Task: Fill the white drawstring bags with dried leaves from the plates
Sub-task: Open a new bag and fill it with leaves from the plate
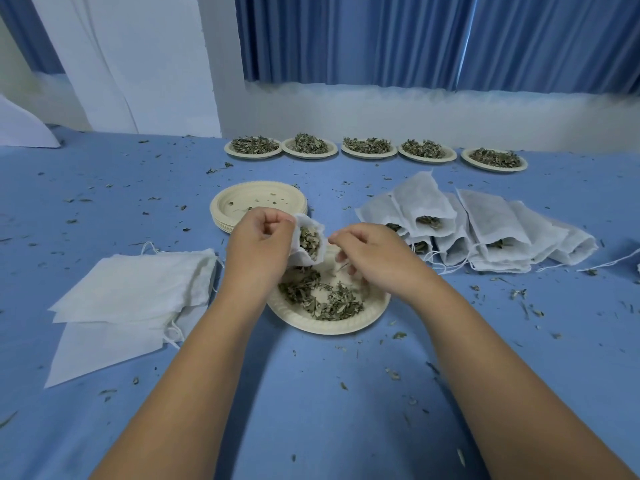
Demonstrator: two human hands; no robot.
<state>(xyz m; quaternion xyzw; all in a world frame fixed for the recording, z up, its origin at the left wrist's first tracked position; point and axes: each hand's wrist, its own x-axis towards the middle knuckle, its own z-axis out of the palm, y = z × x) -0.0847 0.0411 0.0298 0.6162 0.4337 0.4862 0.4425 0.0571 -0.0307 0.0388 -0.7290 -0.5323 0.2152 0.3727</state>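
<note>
**White fabric drawstring bag [300,258] held open over round beige paper plate [325,325]**

The bag, partly filled, is gripped at its rim by the curled fingers of the left hand [258,237] and is held with its mouth open just above the plate. Loose dried green leaves [322,299] are spread across the plate. The right hand [375,256] is held just beside the bag's mouth with thumb and forefinger brought together; whether anything is pinched between them cannot be told. Flat empty white bags [138,292] are stacked to the left, and filled white bags [485,230] are piled to the right. A stack of empty beige plates [239,202] is seen behind the hands, and five leaf-laden plates [369,148] are lined up along the far edge of the blue tablecloth [311,410]
</note>
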